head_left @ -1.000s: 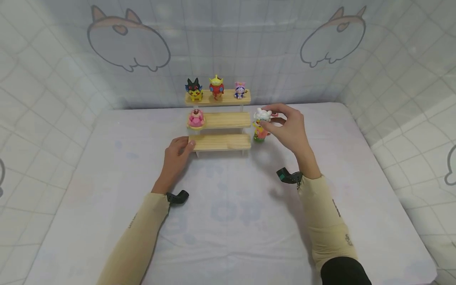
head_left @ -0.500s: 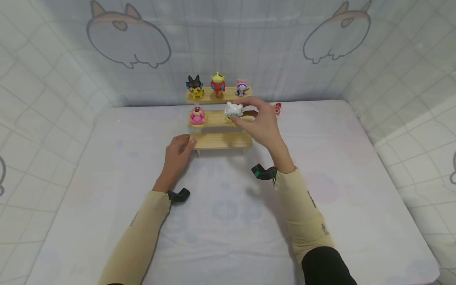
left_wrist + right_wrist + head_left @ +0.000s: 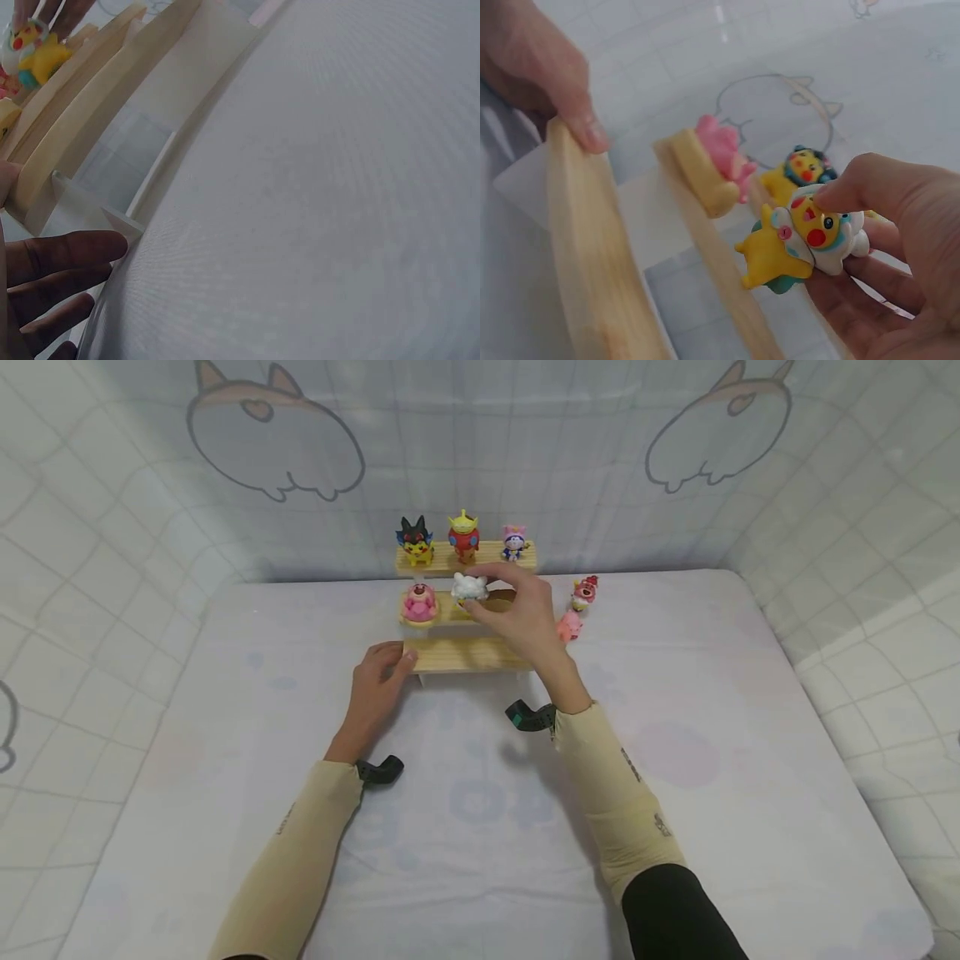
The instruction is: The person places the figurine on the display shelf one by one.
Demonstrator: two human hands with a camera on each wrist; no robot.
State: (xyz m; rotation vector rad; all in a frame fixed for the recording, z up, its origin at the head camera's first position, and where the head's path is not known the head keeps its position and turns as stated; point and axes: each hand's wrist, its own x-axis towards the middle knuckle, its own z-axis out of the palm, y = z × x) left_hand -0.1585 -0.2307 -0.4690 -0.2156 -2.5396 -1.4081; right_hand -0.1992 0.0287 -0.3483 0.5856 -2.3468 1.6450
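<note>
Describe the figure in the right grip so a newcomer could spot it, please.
On the table stands a tiered wooden rack. At its middle tier, the right grip pinches a yellow figure; unlike the dark-hooded yellow one above, its hood is white.

white-hooded figurine [image 3: 791, 244]: yellow, red-cheeked | seated figurine [image 3: 419, 603]: pink | shelf [image 3: 465, 655]: tan | sleeves [image 3: 298, 852]: beige | backdrop [image 3: 495, 443]: grey grid

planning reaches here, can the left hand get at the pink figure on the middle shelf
Probably yes: the left hand touches the front shelf, the pink figure sits just behind, its left side free and the right hand off to the other.
</note>
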